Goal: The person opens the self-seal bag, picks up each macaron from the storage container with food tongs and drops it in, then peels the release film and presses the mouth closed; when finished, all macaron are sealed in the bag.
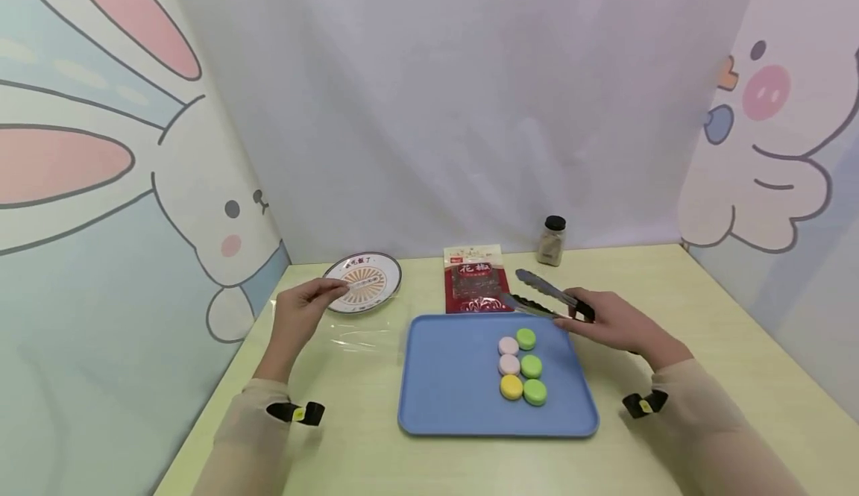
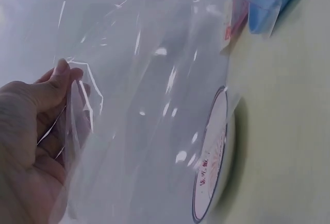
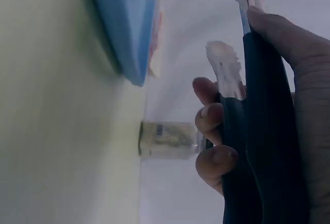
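Note:
My left hand [image 1: 303,318] pinches the edge of a clear plastic bag [image 2: 149,90] between thumb and forefinger; the bag hangs down over the table beside the plate. My right hand [image 1: 612,323] grips a pair of tongs [image 1: 545,287] by the black handles, their scalloped metal tips apart and pointing left above the blue tray's far right corner. Nothing is between the tips. On the right half of the blue tray [image 1: 450,384] sit several macarons: green ones [image 1: 531,367] in one column, two pale pink ones [image 1: 508,347] and a yellow one [image 1: 511,387] in the other.
A white patterned plate [image 1: 385,276] stands at the back left, partly behind the left hand. Behind the tray lies a red spice packet [image 1: 463,300]. A spice jar with a black lid [image 1: 552,242] stands at the back right, near the curtain [image 1: 429,108].

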### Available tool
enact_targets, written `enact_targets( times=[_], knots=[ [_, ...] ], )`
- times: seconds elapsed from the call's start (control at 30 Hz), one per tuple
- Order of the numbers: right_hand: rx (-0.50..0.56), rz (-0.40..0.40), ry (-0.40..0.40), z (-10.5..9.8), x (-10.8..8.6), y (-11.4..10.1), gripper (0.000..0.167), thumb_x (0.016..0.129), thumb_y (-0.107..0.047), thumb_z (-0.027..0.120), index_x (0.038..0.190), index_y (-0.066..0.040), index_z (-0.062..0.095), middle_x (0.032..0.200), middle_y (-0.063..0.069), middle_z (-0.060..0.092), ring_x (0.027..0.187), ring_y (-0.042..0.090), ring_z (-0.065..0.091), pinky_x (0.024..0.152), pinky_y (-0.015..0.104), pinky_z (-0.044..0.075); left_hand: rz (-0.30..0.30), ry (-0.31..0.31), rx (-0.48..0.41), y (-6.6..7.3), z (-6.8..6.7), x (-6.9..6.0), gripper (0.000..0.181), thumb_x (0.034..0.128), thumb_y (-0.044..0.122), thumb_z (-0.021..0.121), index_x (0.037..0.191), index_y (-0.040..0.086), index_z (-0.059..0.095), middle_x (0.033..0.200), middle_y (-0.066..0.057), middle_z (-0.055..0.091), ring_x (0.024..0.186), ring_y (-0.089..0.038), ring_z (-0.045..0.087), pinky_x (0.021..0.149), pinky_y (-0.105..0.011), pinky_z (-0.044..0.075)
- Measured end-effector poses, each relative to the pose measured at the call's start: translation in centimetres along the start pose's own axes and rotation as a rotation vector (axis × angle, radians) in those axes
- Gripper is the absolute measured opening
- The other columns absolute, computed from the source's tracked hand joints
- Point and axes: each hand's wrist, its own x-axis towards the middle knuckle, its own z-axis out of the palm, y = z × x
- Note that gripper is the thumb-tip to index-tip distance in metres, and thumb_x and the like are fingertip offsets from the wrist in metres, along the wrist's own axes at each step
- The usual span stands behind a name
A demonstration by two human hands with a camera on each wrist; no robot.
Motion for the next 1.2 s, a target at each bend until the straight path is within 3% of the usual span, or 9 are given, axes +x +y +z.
enact_targets(
  times=[0.2,0.33,0.47,0.63,0.8,0.9,1.0,1.2],
  knots=[
    [0.012,-0.067,-0.061,-0.1,1.6,-1.0,0.041,0.090,-0.056,0.069,0.110,-0.021,0.062,0.073,-0.010,0.057,0.059,0.008,0.051,0.053,0.025,0.045,0.066,0.057,-0.030,1.8,-0.2,1.1,0.013,0.0909,0.021,0.076,0.102,0.014,0.080,0.098,-0.002,0.077,0.087,-0.004,0.070,0.073,-0.014,0.055],
    [0.007,-0.058,-0.107,0.0,1.7,-1.1,0.048,0.089,-0.057,0.071,0.117,-0.019,0.062,0.075,-0.011,0.058,0.061,0.007,0.051,0.054,0.024,0.045,0.015,0.022,-0.100,2.1,1.0,1.2,0.014,0.0915,0.013,0.075,0.104,0.007,0.079,0.102,-0.007,0.076,0.092,-0.007,0.070,0.078,-0.016,0.056],
    [0.022,-0.046,-0.178,-0.4,1.5,-1.0,0.059,0.086,-0.057,0.073,0.125,-0.014,0.066,0.079,-0.011,0.060,0.062,0.006,0.052,0.054,0.023,0.044,-0.004,-0.031,-0.110,1.1,3.5,0.4,0.012,0.0904,0.013,0.076,0.101,0.009,0.079,0.099,-0.005,0.077,0.090,-0.012,0.071,0.072,-0.015,0.055],
    [0.035,-0.006,-0.252,-0.9,1.2,-1.2,0.069,0.081,-0.058,0.078,0.129,-0.009,0.069,0.076,-0.009,0.059,0.062,0.007,0.049,0.052,0.023,0.040,0.024,-0.124,-0.123,0.0,6.5,-0.8,0.010,0.0883,0.017,0.079,0.098,0.013,0.080,0.095,0.000,0.078,0.090,-0.010,0.072,0.075,-0.017,0.057],
    [0.061,0.015,-0.310,-0.8,1.2,-1.5,0.064,0.080,-0.054,0.080,0.125,-0.009,0.072,0.090,-0.006,0.069,0.068,0.007,0.052,0.055,0.022,0.043,0.064,-0.206,-0.134,-1.0,8.7,-1.6,0.008,0.0878,0.021,0.079,0.095,0.020,0.081,0.094,0.006,0.077,0.087,-0.011,0.074,0.077,-0.026,0.061],
    [0.060,0.009,-0.325,-0.9,1.1,-1.8,0.061,0.080,-0.053,0.081,0.122,-0.009,0.073,0.104,-0.001,0.073,0.069,0.006,0.053,0.057,0.023,0.044,0.092,-0.218,-0.101,-1.6,9.6,-2.0,0.007,0.0881,0.023,0.079,0.095,0.024,0.081,0.093,0.009,0.077,0.085,-0.009,0.073,0.074,-0.026,0.060],
    [0.046,0.002,-0.328,-1.2,1.1,-2.0,0.059,0.079,-0.050,0.083,0.122,-0.010,0.074,0.107,0.001,0.074,0.067,0.005,0.052,0.056,0.023,0.044,0.114,-0.213,-0.082,-2.0,10.1,-2.1,0.007,0.0881,0.022,0.079,0.095,0.025,0.081,0.092,0.011,0.076,0.084,-0.008,0.072,0.072,-0.025,0.059],
    [0.026,0.004,-0.359,-1.4,1.1,-2.3,0.057,0.082,-0.046,0.082,0.126,-0.011,0.072,0.090,-0.010,0.069,0.066,0.005,0.051,0.055,0.022,0.044,0.123,-0.201,-0.099,-2.3,10.5,-2.1,0.006,0.0880,0.020,0.080,0.094,0.021,0.081,0.091,0.007,0.077,0.082,-0.010,0.072,0.070,-0.024,0.059]
  ],
)
